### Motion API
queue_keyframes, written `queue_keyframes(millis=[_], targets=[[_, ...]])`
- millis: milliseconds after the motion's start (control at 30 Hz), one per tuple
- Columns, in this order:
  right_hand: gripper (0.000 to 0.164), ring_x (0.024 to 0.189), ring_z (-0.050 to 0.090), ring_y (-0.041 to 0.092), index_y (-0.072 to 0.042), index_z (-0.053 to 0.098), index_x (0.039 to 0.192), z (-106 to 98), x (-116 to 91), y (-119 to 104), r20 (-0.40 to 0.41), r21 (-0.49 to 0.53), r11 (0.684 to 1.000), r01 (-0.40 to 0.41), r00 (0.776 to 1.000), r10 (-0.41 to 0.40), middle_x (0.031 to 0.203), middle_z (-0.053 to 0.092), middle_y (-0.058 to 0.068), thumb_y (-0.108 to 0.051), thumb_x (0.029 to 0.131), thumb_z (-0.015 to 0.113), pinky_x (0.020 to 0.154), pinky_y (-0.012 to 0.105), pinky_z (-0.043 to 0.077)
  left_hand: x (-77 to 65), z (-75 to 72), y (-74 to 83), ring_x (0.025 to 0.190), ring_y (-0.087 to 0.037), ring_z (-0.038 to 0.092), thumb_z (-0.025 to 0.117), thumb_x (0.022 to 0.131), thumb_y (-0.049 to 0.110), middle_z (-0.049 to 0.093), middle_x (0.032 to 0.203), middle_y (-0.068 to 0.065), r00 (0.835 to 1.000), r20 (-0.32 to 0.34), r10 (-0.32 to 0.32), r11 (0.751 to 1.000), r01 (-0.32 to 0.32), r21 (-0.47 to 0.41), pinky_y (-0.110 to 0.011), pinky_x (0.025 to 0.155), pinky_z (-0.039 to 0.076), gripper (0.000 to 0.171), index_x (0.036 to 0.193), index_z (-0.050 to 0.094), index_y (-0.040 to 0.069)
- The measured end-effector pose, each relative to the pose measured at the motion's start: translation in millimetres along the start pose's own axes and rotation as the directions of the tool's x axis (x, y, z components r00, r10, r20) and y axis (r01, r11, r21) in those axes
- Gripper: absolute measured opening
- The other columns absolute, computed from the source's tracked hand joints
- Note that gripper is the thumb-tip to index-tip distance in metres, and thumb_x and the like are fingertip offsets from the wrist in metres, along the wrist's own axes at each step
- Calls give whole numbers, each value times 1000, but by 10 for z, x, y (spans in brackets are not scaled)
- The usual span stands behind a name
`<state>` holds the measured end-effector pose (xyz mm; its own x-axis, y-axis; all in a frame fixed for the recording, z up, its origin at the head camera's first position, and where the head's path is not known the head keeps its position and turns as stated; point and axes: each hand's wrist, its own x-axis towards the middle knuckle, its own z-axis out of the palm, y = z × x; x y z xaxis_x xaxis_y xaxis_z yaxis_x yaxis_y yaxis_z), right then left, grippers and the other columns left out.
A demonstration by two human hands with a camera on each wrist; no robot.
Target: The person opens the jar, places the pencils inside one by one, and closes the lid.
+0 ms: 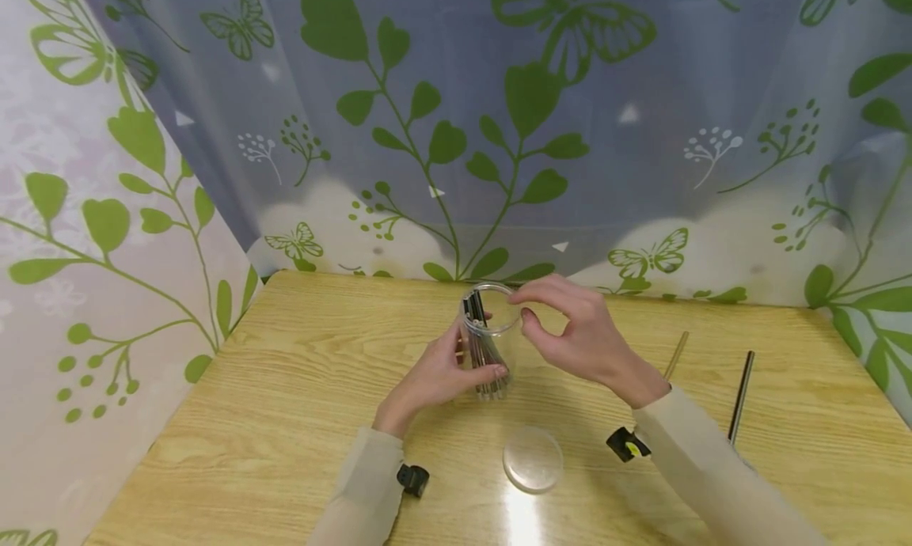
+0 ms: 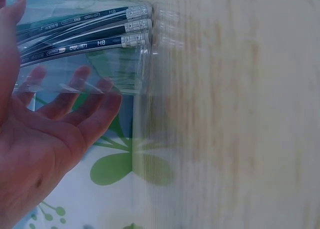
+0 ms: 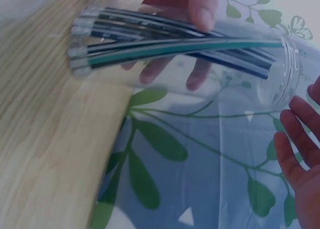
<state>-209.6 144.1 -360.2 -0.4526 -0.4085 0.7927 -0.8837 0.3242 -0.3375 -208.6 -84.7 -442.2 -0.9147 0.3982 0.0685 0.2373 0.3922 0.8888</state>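
A clear cylindrical jar (image 1: 507,334) stands over the table, its mouth uncovered and facing up toward the head camera. Inside lean several dark pencils (image 3: 125,33), and one (image 3: 175,48) shows a teal side. "HB" is printed on some pencils in the left wrist view. My left hand (image 1: 445,368) grips the jar's side, fingers behind and thumb in front. At the jar's rim is my right hand (image 1: 573,328), index finger at the edge and thumb apart from it. Its fingers (image 3: 295,134) look loosely spread, holding nothing visible.
A round clear lid (image 1: 533,460) lies on the wooden table (image 1: 285,388) in front of the jar. On the right lie a thin tan stick (image 1: 677,356) and a longer dark stick (image 1: 741,396), partly behind the right sleeve. A leaf-patterned curtain (image 1: 427,237) hangs along the back edge.
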Motion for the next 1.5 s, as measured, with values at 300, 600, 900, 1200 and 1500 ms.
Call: queue_keyframes(millis=[300,600,900,1200,1500], targets=[[29,82,69,18,-9,76,104,-172,-247,72,-45,-78,995,-57,998,54,96,77,6,6,81,67,75,19,54,-11,-3,3,133,-32,57,83,86,43,55,149,3,1000,11,-8,999,8,-32,-53,112,48,80,151,38,41],[30,85,70,18,-9,76,107,-372,-501,132,-65,-179,966,-186,982,177,100,77,3,5,80,72,72,14,54,-16,0,13,134,-34,56,82,87,38,59,145,-8,1000,17,-1,998,2,-64,-55,114,46,78,151,38,41],[28,89,67,18,-10,74,113,-586,-814,202,-84,-298,866,-403,914,397,103,76,6,-4,85,77,68,11,51,-27,5,7,134,-34,56,82,87,38,59,144,-5,1000,15,-6,998,7,-55,-55,114,46,77,151,39,42],[26,90,55,-13,-7,73,114,-805,-1061,277,-154,-315,809,-497,868,473,103,76,11,-9,88,77,67,4,48,-25,3,8,135,-32,56,81,88,39,62,140,-7,1000,17,-4,999,5,-53,-55,114,46,76,150,38,45],[28,97,56,-7,-7,74,114,-1011,-1284,325,-197,-362,698,-618,783,590,112,73,18,-22,90,77,67,1,44,-14,-3,-3,136,-33,55,81,88,40,60,143,-8,1000,21,5,999,-4,-43,-55,113,47,78,151,37,46]])
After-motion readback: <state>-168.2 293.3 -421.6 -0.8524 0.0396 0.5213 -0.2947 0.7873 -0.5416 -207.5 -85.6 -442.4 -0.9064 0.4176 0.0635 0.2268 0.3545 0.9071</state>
